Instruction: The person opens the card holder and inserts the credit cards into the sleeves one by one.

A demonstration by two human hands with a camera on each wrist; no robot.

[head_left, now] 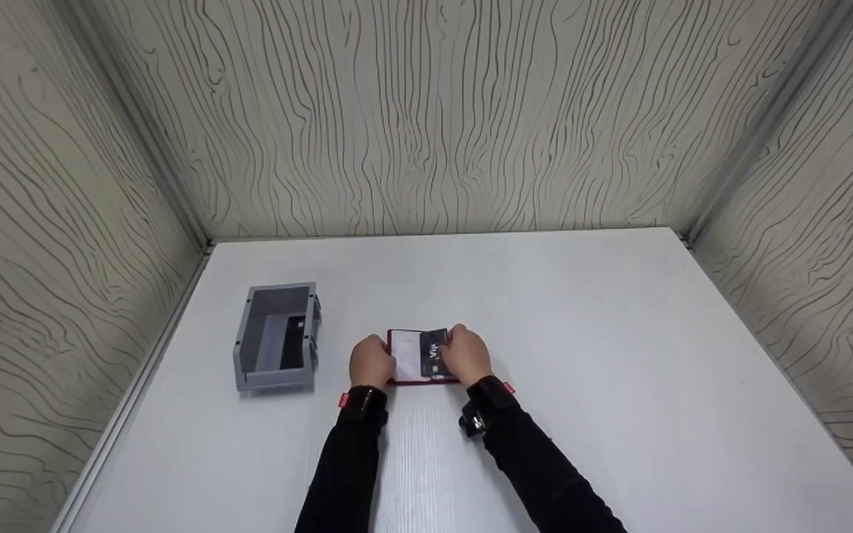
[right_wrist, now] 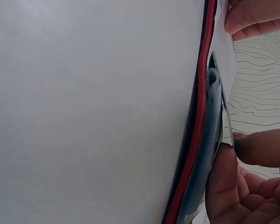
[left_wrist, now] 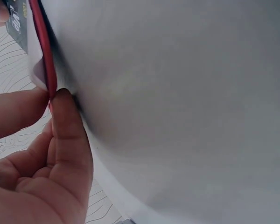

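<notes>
A red-edged card holder (head_left: pixel 407 383) lies open on the white table between the hands, white inside on its left half. My left hand (head_left: pixel 372 362) pinches its left edge between thumb and index finger, seen closely along the red edge (left_wrist: pixel 47 51) in the left wrist view. A dark grey card (head_left: pixel 432 354) marked "Vip" lies over the right half. My right hand (head_left: pixel 469 356) pinches this card by its right side; in the right wrist view the card (right_wrist: pixel 227 114) stands tilted off a bluish clear sleeve (right_wrist: pixel 209 135).
A grey plastic bin (head_left: pixel 274 380) stands left of the hands, with a black card (head_left: pixel 292 343) inside. Wood-grain-patterned panels (head_left: pixel 426 118) border the white table (head_left: pixel 582 311) at the back and both sides.
</notes>
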